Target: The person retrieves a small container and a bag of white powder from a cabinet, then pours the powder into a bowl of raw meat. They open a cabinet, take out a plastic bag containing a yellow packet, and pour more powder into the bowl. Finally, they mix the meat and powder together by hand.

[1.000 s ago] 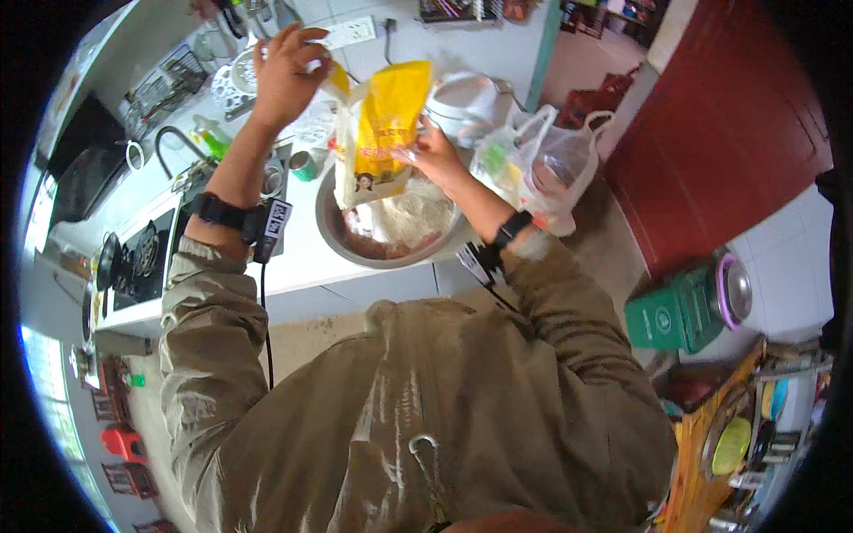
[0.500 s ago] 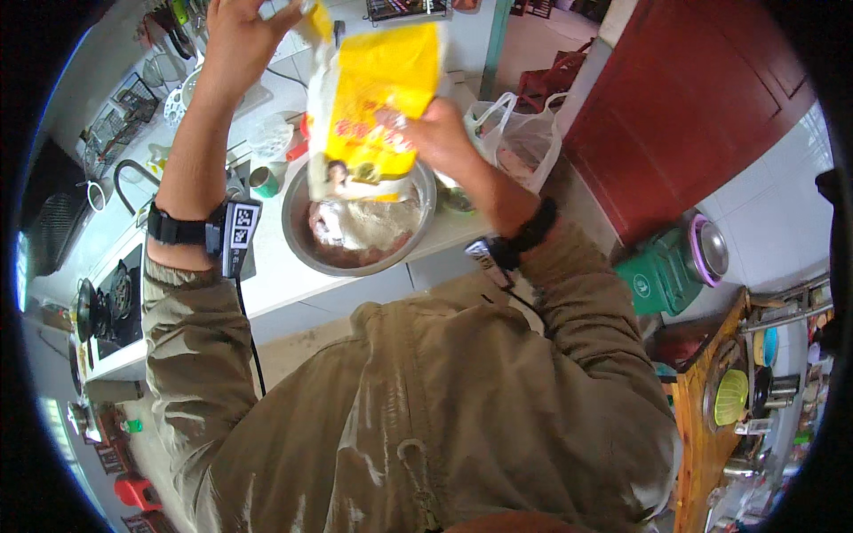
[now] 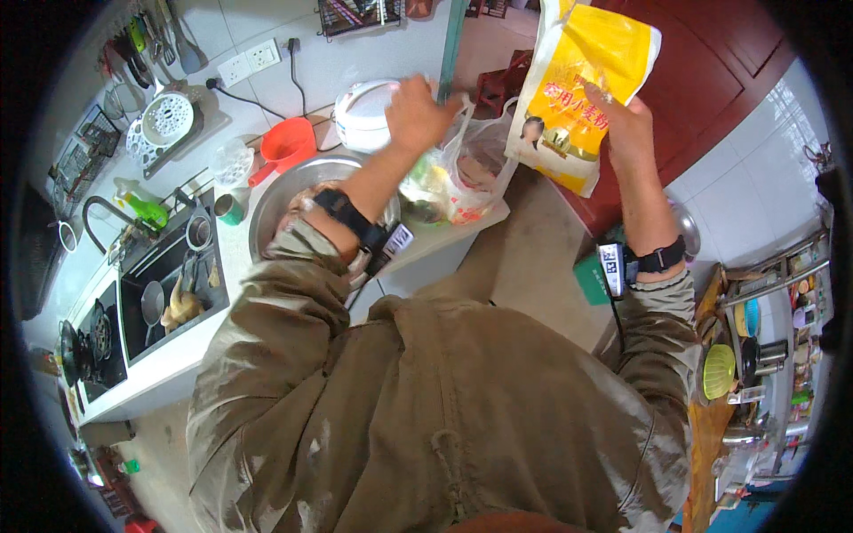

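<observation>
My right hand (image 3: 629, 133) grips a yellow and white flour bag (image 3: 569, 93), raised at the far right in front of the red door, its top edge running out of view. My left hand (image 3: 418, 114) is over the back of the counter, between a white lidded pot (image 3: 360, 120) and a white plastic carrier bag (image 3: 475, 173). Its fingers point toward the carrier bag's handles and hold nothing I can see; whether they touch is unclear. Under my left forearm stands a large metal basin (image 3: 259, 222). The forearm hides most of its contents; pinkish, floury pieces show at the left.
A red ladle-like scoop (image 3: 289, 144) and a green cup (image 3: 228, 210) stand beside the basin. Left of them, a sink (image 3: 133, 284) holds strainers and a plucked chicken (image 3: 182, 306). Beyond is a gas stove (image 3: 102, 342). A green bin (image 3: 591, 277) stands at right.
The flour bag has moved from over the basin to the far right, held in my right hand. My left hand has left the bag's top and swung right, beside the carrier bag.
</observation>
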`<state>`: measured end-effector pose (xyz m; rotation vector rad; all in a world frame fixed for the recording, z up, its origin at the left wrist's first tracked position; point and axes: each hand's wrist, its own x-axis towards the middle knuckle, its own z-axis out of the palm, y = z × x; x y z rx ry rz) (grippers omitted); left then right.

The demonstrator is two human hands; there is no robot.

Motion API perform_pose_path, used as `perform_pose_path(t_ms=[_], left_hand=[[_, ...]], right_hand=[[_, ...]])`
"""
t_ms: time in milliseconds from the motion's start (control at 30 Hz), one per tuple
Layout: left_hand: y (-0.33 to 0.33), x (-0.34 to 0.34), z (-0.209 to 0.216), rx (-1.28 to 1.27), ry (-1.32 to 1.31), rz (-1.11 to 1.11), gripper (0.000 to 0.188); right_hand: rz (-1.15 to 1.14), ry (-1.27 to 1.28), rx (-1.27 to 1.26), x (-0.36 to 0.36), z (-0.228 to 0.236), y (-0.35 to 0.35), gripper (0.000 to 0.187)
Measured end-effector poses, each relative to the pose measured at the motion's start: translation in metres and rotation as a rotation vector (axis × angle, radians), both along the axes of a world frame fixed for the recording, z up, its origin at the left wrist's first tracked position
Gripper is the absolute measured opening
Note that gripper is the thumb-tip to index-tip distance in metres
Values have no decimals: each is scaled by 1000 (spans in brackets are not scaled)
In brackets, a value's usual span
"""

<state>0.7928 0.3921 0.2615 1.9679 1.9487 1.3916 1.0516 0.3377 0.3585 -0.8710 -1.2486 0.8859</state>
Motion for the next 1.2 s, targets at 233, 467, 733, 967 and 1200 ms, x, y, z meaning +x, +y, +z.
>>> perform_pose_path(t_ms=[233, 467, 733, 967, 1200], left_hand=[[20, 36, -90, -186, 359, 153, 44], [48, 7, -114, -120, -697, -142, 15], [23, -17, -55, -234, -1129, -351, 24], [25, -25, -38, -347, -1159, -404, 33], [27, -28, -33, -396, -982, -439, 37]], right_hand=[[-59, 172, -109, -16, -66, 81, 28], [-11, 194, -438, -85, -134, 128, 44], [-298, -309, -243, -81, -196, 164, 30], [-234, -883, 32, -60, -254, 139, 30], [84, -1323, 453, -67, -267, 117, 36]])
